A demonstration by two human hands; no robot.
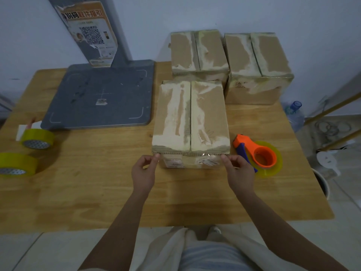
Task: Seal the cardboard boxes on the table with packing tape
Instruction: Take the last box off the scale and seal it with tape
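The near box [191, 122] stands on the wooden surface [97, 173], directly ahead of both hands, with its long axis and centre seam running straight away from the person. The left hand [143, 174] has its fingertips pinched narrow at the near left top corner; the right hand [237, 173] mirrors it at the near right top corner. Whether the fingers grip the box edge or a clear strip of tape there cannot be told, as the glare is faint. Two further boxes [199, 53] stand side by side behind, close to the wall. The tape dispenser [259, 156], orange with a yellow roll, lies just beside the right hand, so that hand is nearer for the pick-up. Two spare tape rolls [37, 138] lie well apart on the left
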